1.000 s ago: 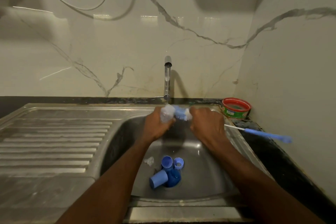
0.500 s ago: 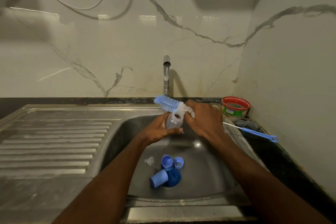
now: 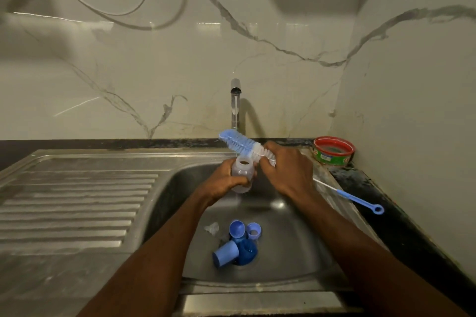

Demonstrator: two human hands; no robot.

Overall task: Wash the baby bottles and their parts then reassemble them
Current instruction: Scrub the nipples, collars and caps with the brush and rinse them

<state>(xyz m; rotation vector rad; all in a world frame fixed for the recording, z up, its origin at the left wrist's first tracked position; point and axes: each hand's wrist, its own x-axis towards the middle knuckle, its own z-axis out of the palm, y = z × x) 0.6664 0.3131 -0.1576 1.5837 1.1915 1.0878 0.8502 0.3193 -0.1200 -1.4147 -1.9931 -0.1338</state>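
— Sink first, since it frames all of this: we have its basin under both arms, the tap at the far wall running a thin stream, and the drainboard off to the left.

— And what has changed for us?

— A second ago we had the brush pushed inside the bottle, both lying sideways under the tap. Now our brush is out, its bristles angled up and to the left above the bottle's open mouth, and our bottle stands nearly upright.

— Hands?

— Our left hand is wrapped around the bottle's body, holding it over the far part of the basin. Our right hand is clamped on the brush just behind the bristles.

— So what does that mean?

— We judge the inside scrub of this bottle done, or paused, with rinsing likely next. Water seems to fall just beside the bottle, though we cannot tell if it enters.

— And the rest?

— Caps and the clear teat lie clustered near the drain, seemingly unwashed. A thin brush rests on the right rim; a red tub sits in the far right corner.
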